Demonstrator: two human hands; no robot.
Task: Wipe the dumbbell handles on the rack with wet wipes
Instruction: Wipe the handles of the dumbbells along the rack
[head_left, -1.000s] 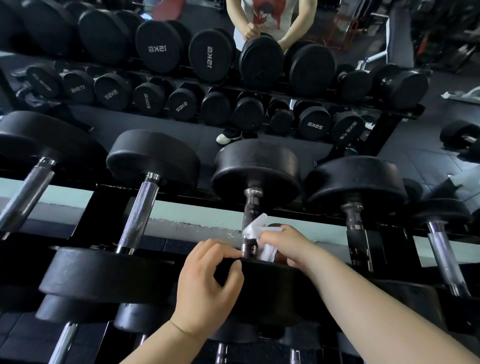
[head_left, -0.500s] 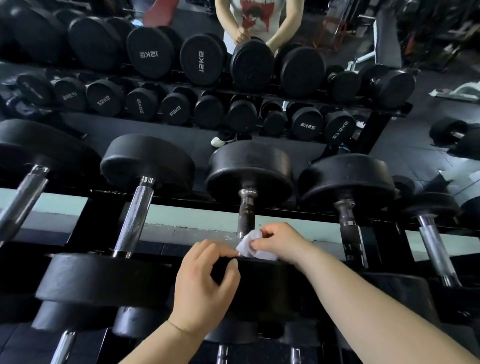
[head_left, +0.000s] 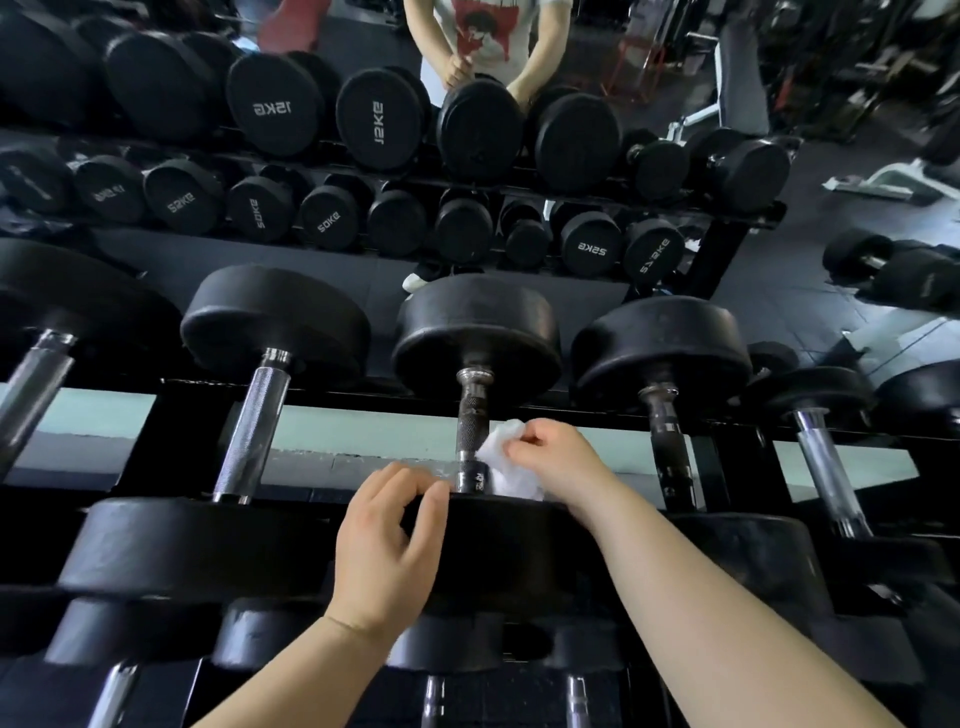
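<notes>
Gym rack, mid-row: we're pinching the wet wipe in the right grip, fingers closed on it, pressing it vs. the right side of the knurled handle, low on the bar. The left grip is curling over the rim of the dumbbell at its near end, steadying it. Wipe's soft, damp, prob. snagging on the knurl, so we're judging it best wrapped round the bar. The dumbbell's heavy, stiff, not for lifting.
</notes>
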